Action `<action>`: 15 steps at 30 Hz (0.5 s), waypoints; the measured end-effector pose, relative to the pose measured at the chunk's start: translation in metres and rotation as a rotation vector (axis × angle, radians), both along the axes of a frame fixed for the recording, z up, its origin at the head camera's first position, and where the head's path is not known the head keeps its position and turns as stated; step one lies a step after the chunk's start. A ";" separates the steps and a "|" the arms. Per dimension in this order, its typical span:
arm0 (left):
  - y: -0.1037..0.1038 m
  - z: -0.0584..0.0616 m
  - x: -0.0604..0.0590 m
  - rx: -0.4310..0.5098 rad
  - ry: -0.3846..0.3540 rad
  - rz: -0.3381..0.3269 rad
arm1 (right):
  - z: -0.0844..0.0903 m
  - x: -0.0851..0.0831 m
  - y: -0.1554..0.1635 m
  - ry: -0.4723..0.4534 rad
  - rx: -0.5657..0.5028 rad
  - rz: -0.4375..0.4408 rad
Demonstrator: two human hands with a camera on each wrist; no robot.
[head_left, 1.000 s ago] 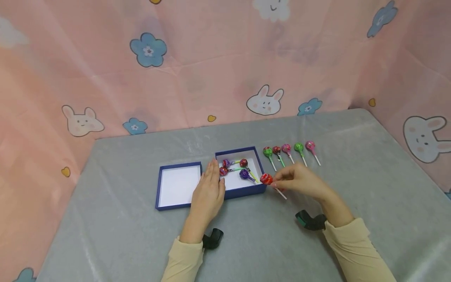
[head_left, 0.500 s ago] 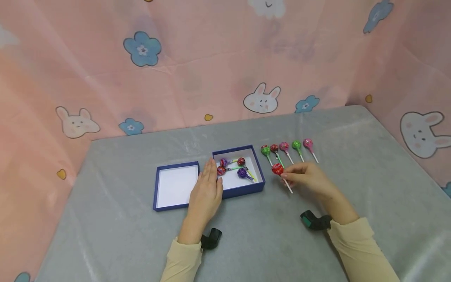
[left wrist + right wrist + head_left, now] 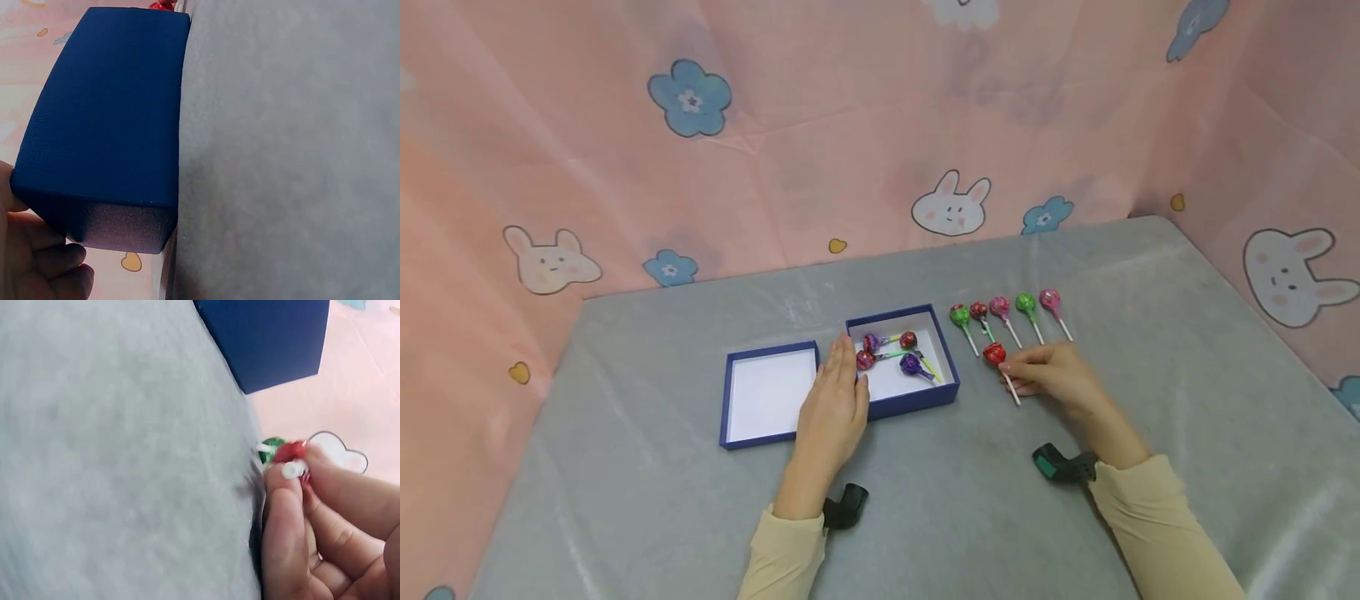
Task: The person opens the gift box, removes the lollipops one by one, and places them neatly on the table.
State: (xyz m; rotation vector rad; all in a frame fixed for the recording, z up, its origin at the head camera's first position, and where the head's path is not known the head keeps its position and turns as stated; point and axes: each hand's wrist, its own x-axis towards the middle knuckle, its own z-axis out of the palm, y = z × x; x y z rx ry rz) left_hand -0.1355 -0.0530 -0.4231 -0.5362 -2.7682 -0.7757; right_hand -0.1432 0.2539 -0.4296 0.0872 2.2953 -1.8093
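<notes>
The left hand (image 3: pixel 833 408) is lying flat, steadying the box (image 3: pixel 901 362), while the right hand (image 3: pixel 1054 372) is pinching a red lollipop (image 3: pixel 995 354) by its stick, just below the row (image 3: pixel 1004 309).

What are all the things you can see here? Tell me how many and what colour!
Box: 1, blue, white inside, table middle.
Lid: 1, blue, white inside, left of box.
Lollipops in box: 4, two red, two purple.
Row of lollipops: 5, green, red, pink, green, pink, right of box.
Held lollipop: 1, red, in front of the row.
Table: 1, grey.
Curtain: pink, bunnies and flowers, behind.
Wrist cameras: 2, black.
Left hand: flat on the box's left edge.
Right hand: pinches the held lollipop's stick.
</notes>
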 end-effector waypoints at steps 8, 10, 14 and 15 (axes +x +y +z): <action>0.000 0.001 0.001 0.003 -0.006 -0.004 | -0.001 0.000 -0.005 0.021 0.060 -0.015; 0.000 0.001 0.001 0.003 -0.005 -0.005 | -0.001 0.000 -0.005 0.019 0.081 -0.017; 0.000 0.000 0.001 0.008 -0.003 -0.006 | 0.000 0.000 -0.006 0.014 0.141 -0.015; 0.000 0.000 0.001 0.009 -0.003 -0.006 | 0.001 0.000 -0.006 0.014 0.158 -0.011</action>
